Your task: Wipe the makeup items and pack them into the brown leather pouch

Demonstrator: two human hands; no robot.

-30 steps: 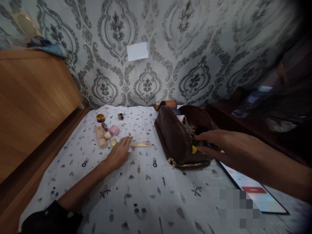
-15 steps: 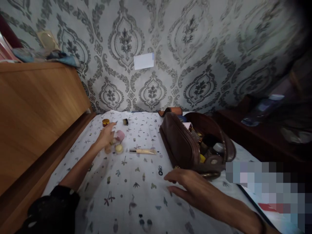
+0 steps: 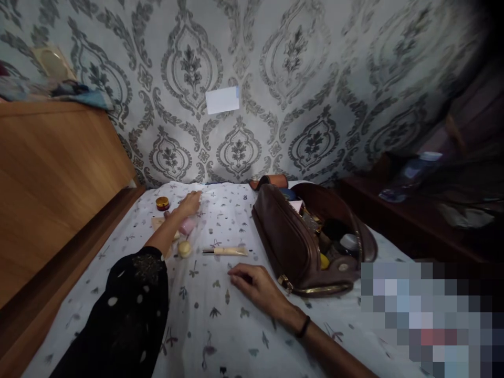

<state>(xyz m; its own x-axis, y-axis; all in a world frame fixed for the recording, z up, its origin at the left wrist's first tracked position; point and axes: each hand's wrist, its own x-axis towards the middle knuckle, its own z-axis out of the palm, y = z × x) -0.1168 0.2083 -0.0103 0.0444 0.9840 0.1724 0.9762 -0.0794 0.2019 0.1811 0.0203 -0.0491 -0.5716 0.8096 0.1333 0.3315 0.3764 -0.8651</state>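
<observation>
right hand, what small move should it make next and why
Probably ease the right hand slightly forward to the slim tube: the tube lies on the printed cloth just beyond the fingertips, nothing shows between them, and the loosely curled hand seems to hold nothing.

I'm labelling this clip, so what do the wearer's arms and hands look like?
The left hand is bare, with a black, pale-spotted sleeve ending short of the wrist. The right hand is bare too, with a thin black band around the wrist; no sleeve shows there.
</observation>
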